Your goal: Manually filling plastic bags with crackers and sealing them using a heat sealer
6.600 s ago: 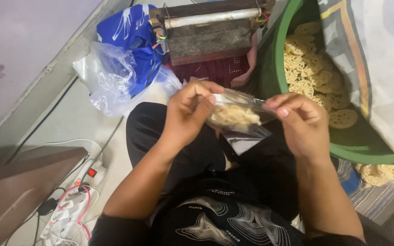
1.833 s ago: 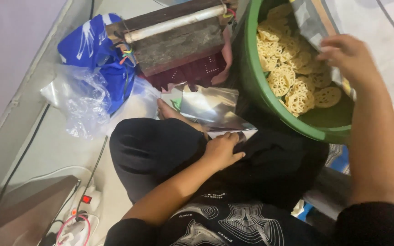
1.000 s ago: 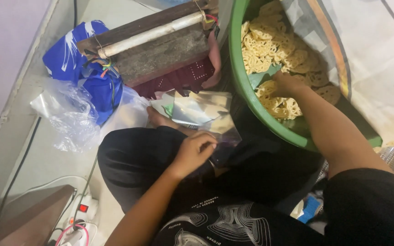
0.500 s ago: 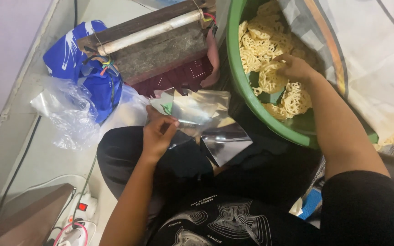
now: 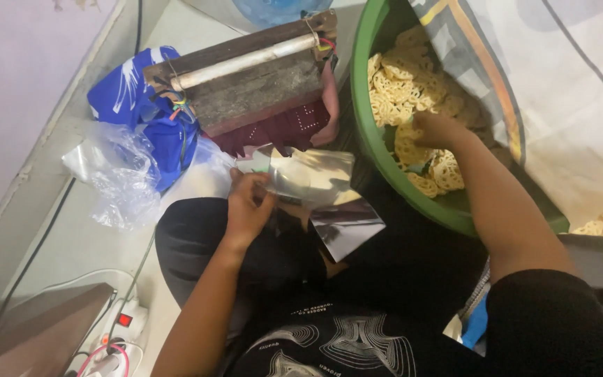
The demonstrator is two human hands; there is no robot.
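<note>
**Bagging flower-shaped crackers: one hand on the pouch, one in the basin**

At about 8 o'clock, on the floor, a white power strip [image 5: 121, 328] with a red switch lies among pale cables. Higher, at 10 o'clock, a crumpled clear plastic bag [image 5: 116, 174] rests against a glossy blue plastic bag [image 5: 137, 115]; both are thin, wrinkled film.

Near the centre, over the black-trousered lap, the left hand [image 5: 249, 206] is closed in a pinch on the near edge of a clear plastic pouch [image 5: 308, 178], flat, shiny and seemingly empty. More such pouches [image 5: 347, 227] lie just below it on the lap, reflective and slightly curled.

At 12 o'clock sits a homemade sealing press [image 5: 246, 80]: rough grey wooden boards with a pale tube along the top and coloured wires at each end, over a dark red perforated crate [image 5: 280, 129].

Toward 2 o'clock, the right hand [image 5: 437, 132] is down inside the round green plastic basin [image 5: 378, 164], fingers curled among the lacy yellow crackers [image 5: 399, 87]; whether it has a firm grip on any I cannot tell. The crackers are dry, brittle-looking rosettes.

The step looks like scooping a portion. Next, I judge, the pouch mouth must be held open while the loaded hand comes across, gently, since the crackers would snap easily.
</note>
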